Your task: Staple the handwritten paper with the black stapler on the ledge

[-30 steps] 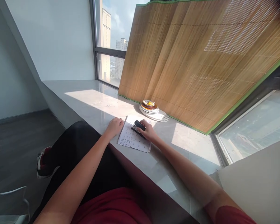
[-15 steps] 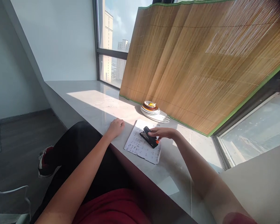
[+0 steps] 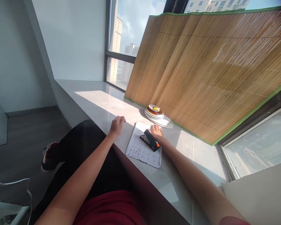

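Note:
A black stapler with an orange-red piece at one end lies on a white sheet of paper covered in handwriting. Just beyond the stapler, my right hand rests flat at the paper's upper edge, fingers stretched out, thumb close beside the stapler; whether they touch I cannot tell. To the left of the paper, at the ledge's near side, my left hand is closed with curled fingers. What it holds, if anything, is hidden.
A stack of plates stands behind the paper, on the pale stone ledge. A bamboo mat leans over the window side. My legs are below the ledge's front edge, and a chair is at lower left.
My right hand has let go of the stapler and moved to the paper's far edge, flattening out. The stapler stays on the paper. My left hand has turned slightly and the view has shifted.

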The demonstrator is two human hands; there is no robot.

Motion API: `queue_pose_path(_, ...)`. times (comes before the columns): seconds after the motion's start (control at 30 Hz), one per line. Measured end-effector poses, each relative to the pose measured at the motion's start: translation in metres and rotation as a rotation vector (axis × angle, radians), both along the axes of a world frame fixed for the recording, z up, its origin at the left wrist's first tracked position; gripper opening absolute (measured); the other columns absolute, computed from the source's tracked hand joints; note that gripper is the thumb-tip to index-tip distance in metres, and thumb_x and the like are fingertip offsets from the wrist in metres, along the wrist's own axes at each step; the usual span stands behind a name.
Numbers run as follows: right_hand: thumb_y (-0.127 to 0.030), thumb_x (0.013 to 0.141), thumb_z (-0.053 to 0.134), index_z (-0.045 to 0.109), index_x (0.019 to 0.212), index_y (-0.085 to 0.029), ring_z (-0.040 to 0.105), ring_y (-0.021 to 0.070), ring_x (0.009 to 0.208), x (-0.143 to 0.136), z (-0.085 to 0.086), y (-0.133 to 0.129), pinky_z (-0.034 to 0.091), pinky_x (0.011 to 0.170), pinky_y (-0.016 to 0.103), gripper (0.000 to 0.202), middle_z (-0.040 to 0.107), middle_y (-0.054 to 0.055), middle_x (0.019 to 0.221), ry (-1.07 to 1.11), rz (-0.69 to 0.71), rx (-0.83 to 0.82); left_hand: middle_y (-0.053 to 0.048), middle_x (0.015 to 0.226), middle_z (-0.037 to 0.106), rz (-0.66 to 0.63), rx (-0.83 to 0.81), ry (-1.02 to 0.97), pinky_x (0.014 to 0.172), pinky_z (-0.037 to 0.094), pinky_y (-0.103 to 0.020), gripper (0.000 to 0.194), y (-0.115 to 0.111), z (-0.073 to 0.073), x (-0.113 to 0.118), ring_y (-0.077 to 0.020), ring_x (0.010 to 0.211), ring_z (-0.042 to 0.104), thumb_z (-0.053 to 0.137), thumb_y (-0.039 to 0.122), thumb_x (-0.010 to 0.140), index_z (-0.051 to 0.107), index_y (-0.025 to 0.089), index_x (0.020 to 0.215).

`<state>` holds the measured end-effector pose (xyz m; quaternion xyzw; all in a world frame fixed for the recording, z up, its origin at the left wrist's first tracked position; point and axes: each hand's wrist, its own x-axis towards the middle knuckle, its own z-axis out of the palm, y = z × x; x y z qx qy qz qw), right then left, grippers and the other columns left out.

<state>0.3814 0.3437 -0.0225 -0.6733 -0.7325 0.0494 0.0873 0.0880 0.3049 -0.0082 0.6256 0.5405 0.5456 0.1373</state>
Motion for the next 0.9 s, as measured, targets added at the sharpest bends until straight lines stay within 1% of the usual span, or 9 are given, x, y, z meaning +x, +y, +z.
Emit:
queue_pose_path(0.1, -0.047, 0.109, 0.043, 0.047, 0.155, -0.008, 0.026, 0.0407, 0.163, -0.04, 0.005, 0.015, 0.025, 0.128, 0.058, 0.06, 0.032, 0.03, 0.172, 0.007, 0.075, -0.021, -0.004, 0.078, 0.064, 0.185, 0.037, -0.206, 0.077, 0.047, -0.034, 0.039, -0.003, 0.003, -0.005, -0.0219, 0.079, 0.061, 0.039, 0.025, 0.105, 0.058, 0.023, 0.071)
queue_pose_path(0.2, -0.048, 0.111, 0.042, 0.043, 0.158, -0.008, 0.023, 0.0363, 0.165, -0.093, 0.008, 0.032, 0.02, 0.131, 0.054, 0.062, 0.026, 0.027, 0.176, 0.036, 0.167, -0.04, -0.003, 0.075, 0.06, 0.323, 0.039, -0.375, 0.073, 0.044, -0.033, 0.039, -0.006, 0.004, -0.015, -0.0209, 0.076, 0.058, 0.04, 0.021, 0.105, 0.054, 0.023, 0.069)
queue_pose_path(0.3, -0.05, 0.109, 0.048, 0.042, 0.159, -0.007, 0.022, 0.0382, 0.165, -0.142, 0.011, 0.047, 0.019, 0.132, 0.057, 0.066, 0.025, 0.026, 0.177, 0.073, 0.224, -0.051, -0.001, 0.072, 0.054, 0.458, 0.106, -0.462, 0.074, 0.043, -0.033, 0.041, -0.009, 0.005, -0.028, -0.0201, 0.074, 0.055, 0.035, 0.019, 0.108, 0.048, 0.024, 0.07)
queue_pose_path(0.4, -0.05, 0.108, 0.049, 0.041, 0.162, -0.01, 0.016, 0.0377, 0.167, -0.17, 0.014, 0.054, 0.015, 0.134, 0.06, 0.068, 0.021, 0.022, 0.179, 0.098, 0.287, -0.042, 0.0, 0.071, 0.05, 0.56, 0.203, -0.5, 0.073, 0.041, -0.032, 0.042, -0.01, 0.006, -0.038, -0.0194, 0.072, 0.052, 0.033, 0.015, 0.108, 0.044, 0.025, 0.069)
queue_pose_path(0.53, -0.046, 0.112, 0.035, 0.03, 0.171, -0.017, 0.008, 0.0366, 0.169, -0.172, 0.015, 0.052, 0.01, 0.133, 0.068, 0.065, 0.011, 0.013, 0.182, 0.062, 0.442, -0.015, 0.0, 0.067, 0.049, 0.586, 0.259, -0.528, 0.069, 0.04, -0.032, 0.042, -0.008, 0.005, -0.043, -0.0188, 0.068, 0.049, 0.035, 0.013, 0.106, 0.044, 0.024, 0.066)
queue_pose_path(0.63, -0.049, 0.114, 0.03, 0.032, 0.171, -0.032, 0.008, 0.0301, 0.17, -0.158, 0.012, 0.05, 0.01, 0.135, 0.062, 0.06, 0.015, -0.001, 0.182, 0.046, 0.641, -0.015, 0.0, 0.066, 0.05, 0.564, 0.261, -0.535, 0.068, 0.04, -0.032, 0.042, -0.006, 0.003, -0.042, -0.0189, 0.067, 0.05, 0.037, 0.014, 0.105, 0.045, 0.024, 0.065)
queue_pose_path(0.7, -0.051, 0.115, 0.026, 0.034, 0.17, -0.036, 0.011, 0.0286, 0.17, -0.148, 0.009, 0.049, 0.012, 0.136, 0.06, 0.058, 0.019, -0.004, 0.181, 0.054, 0.75, -0.028, 0.0, 0.066, 0.05, 0.548, 0.258, -0.533, 0.068, 0.039, -0.032, 0.039, -0.005, 0.001, -0.041, -0.0189, 0.067, 0.05, 0.038, 0.014, 0.102, 0.045, 0.024, 0.065)
queue_pose_path(0.8, -0.051, 0.115, 0.025, 0.035, 0.17, -0.034, 0.017, 0.0299, 0.169, -0.133, 0.006, 0.046, 0.015, 0.136, 0.06, 0.059, 0.023, -0.002, 0.18, 0.08, 0.753, -0.047, 0.0, 0.066, 0.05, 0.52, 0.234, -0.519, 0.066, 0.038, -0.032, 0.04, -0.003, -0.002, -0.041, -0.0188, 0.066, 0.049, 0.037, 0.018, 0.103, 0.045, 0.024, 0.065)
queue_pose_path(0.9, -0.051, 0.115, 0.023, 0.034, 0.171, -0.028, 0.016, 0.0318, 0.169, -0.112, 0.007, 0.038, 0.014, 0.136, 0.06, 0.062, 0.022, 0.002, 0.18, 0.064, 0.715, -0.061, -0.001, 0.065, 0.052, 0.434, 0.179, -0.484, 0.066, 0.04, -0.032, 0.041, 0.0, -0.005, -0.039, -0.0191, 0.067, 0.052, 0.038, 0.024, 0.104, 0.047, 0.024, 0.064)
